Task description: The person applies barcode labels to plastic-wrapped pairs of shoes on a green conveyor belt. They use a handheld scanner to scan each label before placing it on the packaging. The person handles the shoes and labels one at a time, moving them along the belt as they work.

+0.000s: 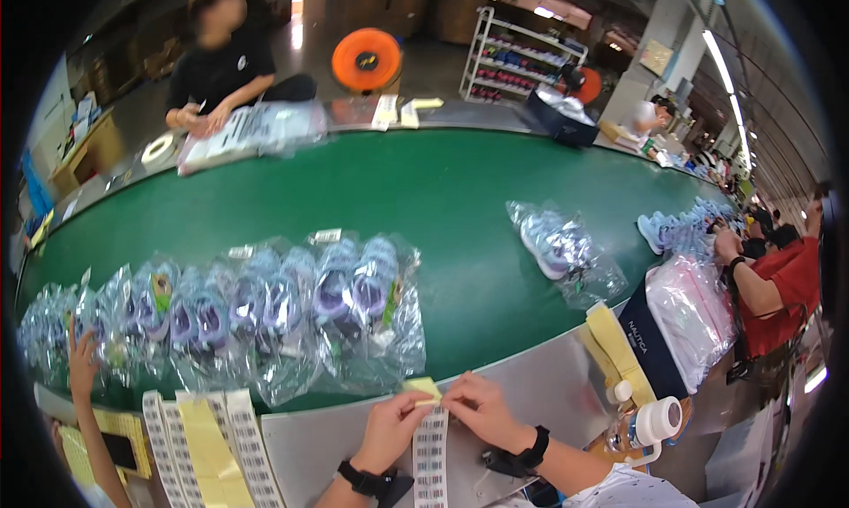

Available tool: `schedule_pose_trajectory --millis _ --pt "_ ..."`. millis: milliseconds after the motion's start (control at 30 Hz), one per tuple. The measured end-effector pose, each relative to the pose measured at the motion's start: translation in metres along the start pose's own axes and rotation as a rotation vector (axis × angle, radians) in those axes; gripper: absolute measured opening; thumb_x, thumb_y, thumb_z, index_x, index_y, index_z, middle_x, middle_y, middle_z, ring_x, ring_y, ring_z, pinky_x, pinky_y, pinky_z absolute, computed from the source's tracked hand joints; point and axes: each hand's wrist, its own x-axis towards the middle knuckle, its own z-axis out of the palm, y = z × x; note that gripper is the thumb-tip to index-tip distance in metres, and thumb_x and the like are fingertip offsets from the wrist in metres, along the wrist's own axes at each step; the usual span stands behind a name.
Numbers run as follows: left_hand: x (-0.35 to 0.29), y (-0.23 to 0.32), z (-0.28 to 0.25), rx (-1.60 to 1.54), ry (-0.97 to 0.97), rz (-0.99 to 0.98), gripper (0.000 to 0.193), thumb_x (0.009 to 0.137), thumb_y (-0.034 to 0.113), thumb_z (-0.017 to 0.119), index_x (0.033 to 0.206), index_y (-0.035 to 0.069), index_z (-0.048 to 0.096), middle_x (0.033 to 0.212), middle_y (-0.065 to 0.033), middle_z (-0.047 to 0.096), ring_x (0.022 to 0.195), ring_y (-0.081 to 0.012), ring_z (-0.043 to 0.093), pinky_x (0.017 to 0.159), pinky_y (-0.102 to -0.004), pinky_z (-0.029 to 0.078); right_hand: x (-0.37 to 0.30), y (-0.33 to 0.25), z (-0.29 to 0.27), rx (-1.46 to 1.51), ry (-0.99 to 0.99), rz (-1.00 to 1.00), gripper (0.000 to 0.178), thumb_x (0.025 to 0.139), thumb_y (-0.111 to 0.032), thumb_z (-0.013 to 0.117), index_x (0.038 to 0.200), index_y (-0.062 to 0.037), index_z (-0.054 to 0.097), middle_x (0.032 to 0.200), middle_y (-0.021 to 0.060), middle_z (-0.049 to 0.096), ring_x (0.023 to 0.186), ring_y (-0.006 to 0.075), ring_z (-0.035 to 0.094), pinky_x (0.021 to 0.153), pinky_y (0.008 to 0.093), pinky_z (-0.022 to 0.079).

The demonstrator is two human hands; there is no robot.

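At the near edge of the green belt, a white strip of barcode labels [431, 459] hangs down between my two hands, over the metal ledge. A small piece of yellow paper [424, 386] shows at its top end. My left hand [393, 430] is closed in a pinch at the left side of that end. My right hand [485, 411] pinches the same end from the right, its fingertips almost meeting the left ones. Black bands are on both wrists. Ahead and to the left, pairs of light blue shoes in clear plastic bags [354, 287] stand in a row on the belt.
More label strips [239, 437] and yellow paper [208, 450] lie left on the ledge. A co-worker's hand [82, 362] reaches toward the shoes. One bagged pair [557, 243] lies right on the belt [460, 190]. A white-capped bottle [650, 422] and a dark box [646, 331] stand right.
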Motion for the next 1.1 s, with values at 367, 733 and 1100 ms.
schedule_pose_trajectory --millis 367,733,1100 --pt "0.008 -0.008 0.004 -0.271 -0.135 -0.133 0.054 0.086 -0.008 0.059 0.136 -0.003 0.039 0.121 -0.0142 0.059 0.105 -0.0160 0.062 0.086 -0.0264 0.051 0.015 -0.016 -0.018 -0.065 0.177 -0.196 0.003 0.081 0.000 0.065 0.081 -0.0002 0.062 0.079 0.0095 0.059 0.072 0.0232 0.057 0.064 0.0334 0.045" --pt "0.013 0.005 0.017 -0.284 -0.086 -0.152 0.055 0.086 -0.009 0.059 0.137 -0.004 0.038 0.123 -0.0178 0.057 0.103 -0.0192 0.064 0.087 -0.0282 0.053 0.239 0.126 -0.036 0.840 0.255 0.416 0.009 0.085 -0.007 0.066 0.089 0.0008 0.064 0.066 0.0003 0.052 0.052 0.0071 0.045 0.044 0.0211 0.036" --pt "0.015 0.007 0.025 -0.301 -0.063 -0.205 0.054 0.086 -0.011 0.059 0.136 -0.004 0.038 0.124 -0.0177 0.057 0.106 -0.0199 0.062 0.089 -0.0290 0.052 0.281 0.134 0.006 0.736 0.154 0.500 0.006 0.081 -0.003 0.066 0.080 0.0032 0.065 0.064 0.0041 0.054 0.053 0.0109 0.047 0.043 0.0271 0.037"
